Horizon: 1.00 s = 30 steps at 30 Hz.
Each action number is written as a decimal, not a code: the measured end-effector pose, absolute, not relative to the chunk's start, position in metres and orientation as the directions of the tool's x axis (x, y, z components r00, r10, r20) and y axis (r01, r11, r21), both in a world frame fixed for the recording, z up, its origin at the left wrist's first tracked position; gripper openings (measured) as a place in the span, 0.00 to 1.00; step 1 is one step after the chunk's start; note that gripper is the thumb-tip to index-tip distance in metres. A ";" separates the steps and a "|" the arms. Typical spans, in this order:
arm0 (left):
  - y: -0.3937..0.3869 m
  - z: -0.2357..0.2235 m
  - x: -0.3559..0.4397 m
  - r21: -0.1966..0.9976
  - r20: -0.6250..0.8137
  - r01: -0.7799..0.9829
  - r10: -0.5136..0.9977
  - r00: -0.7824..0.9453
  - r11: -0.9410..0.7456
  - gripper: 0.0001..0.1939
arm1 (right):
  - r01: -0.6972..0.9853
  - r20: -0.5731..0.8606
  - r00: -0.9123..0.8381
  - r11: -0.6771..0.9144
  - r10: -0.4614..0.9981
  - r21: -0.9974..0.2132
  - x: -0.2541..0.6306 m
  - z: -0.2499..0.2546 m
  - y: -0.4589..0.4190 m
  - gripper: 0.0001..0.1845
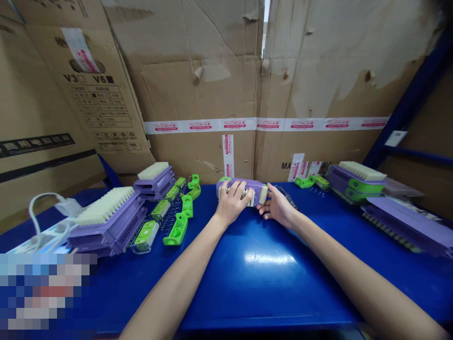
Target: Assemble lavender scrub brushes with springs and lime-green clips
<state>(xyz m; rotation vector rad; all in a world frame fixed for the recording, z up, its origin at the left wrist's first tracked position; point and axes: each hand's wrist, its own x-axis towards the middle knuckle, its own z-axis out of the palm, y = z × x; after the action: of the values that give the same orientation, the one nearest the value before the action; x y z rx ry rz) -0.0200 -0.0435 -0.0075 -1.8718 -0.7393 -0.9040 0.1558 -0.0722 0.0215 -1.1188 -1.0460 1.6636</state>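
Grips the crosswise brush (253, 185) from above with curled left hand (231, 200); holds loosely spread right hand (279, 207) at its right end.

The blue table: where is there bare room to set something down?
The widest bare patch of blue table lies between the left forearm and right forearm, on the near side of the purple bristled piece. Another lies between the right forearm and the purple pieces at far right. The left is crowded with purple stacks and green clips.
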 end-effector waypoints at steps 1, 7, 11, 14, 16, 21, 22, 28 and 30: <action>-0.043 -0.008 -0.020 -0.462 0.823 0.783 0.126 0.553 -0.416 0.10 | -0.202 -0.246 -0.247 -0.298 0.937 -0.933 0.157 0.022 -0.072 0.26; -0.044 -0.007 -0.020 -0.479 0.824 0.776 0.095 0.559 -0.410 0.10 | -0.204 -0.245 -0.269 -0.304 0.932 -0.931 0.161 0.018 -0.069 0.24; -0.044 -0.007 -0.020 -0.489 0.823 0.772 0.079 0.563 -0.407 0.10 | -0.191 -0.246 -0.267 -0.302 0.932 -0.934 0.163 0.018 -0.069 0.23; -0.044 -0.007 -0.019 -0.493 0.820 0.766 0.075 0.568 -0.412 0.10 | -0.182 -0.277 -0.256 -0.328 0.926 -0.927 0.164 0.020 -0.070 0.23; -0.044 -0.008 -0.019 -0.487 0.818 0.764 0.084 0.568 -0.423 0.10 | -0.197 -0.291 -0.245 -0.341 0.925 -0.919 0.165 0.022 -0.071 0.21; -0.045 -0.009 -0.020 -0.455 0.821 0.771 0.124 0.557 -0.445 0.11 | -0.259 -0.305 -0.242 -0.364 0.921 -0.894 0.165 0.025 -0.071 0.17; -0.044 -0.009 -0.020 -0.442 0.821 0.771 0.140 0.554 -0.458 0.12 | -0.264 -0.313 -0.236 -0.371 0.920 -0.890 0.166 0.024 -0.071 0.17; -0.044 -0.010 -0.020 -0.422 0.811 0.770 0.179 0.556 -0.479 0.12 | -0.257 -0.335 -0.243 -0.394 0.910 -0.882 0.172 0.025 -0.068 0.15; -0.043 -0.010 -0.020 -0.434 0.811 0.773 0.172 0.559 -0.463 0.12 | -0.251 -0.339 -0.263 -0.403 0.903 -0.880 0.173 0.026 -0.068 0.14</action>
<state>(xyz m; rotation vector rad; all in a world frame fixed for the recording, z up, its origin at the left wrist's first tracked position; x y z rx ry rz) -0.0204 -0.0433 -0.0103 -1.9468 -0.7621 -0.8974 0.1733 -0.0677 0.0261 -1.1322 -0.9149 1.7821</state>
